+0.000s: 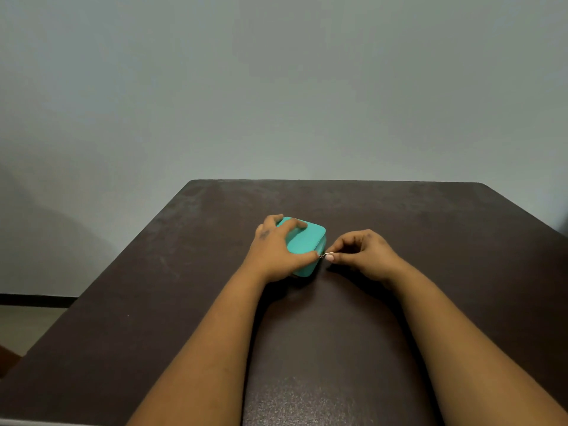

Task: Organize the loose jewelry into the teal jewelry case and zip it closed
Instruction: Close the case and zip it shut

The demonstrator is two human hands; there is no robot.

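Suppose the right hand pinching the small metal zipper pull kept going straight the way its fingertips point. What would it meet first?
The right hand points leftward at the teal rounded jewelry case, so probably its near corner, beside the left hand's thumb; depth is unclear.

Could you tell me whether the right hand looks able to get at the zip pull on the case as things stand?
Probably yes: the right hand already pinches a thin metal pull at the case's near right corner. The left hand holds the lid and leaves that side free.
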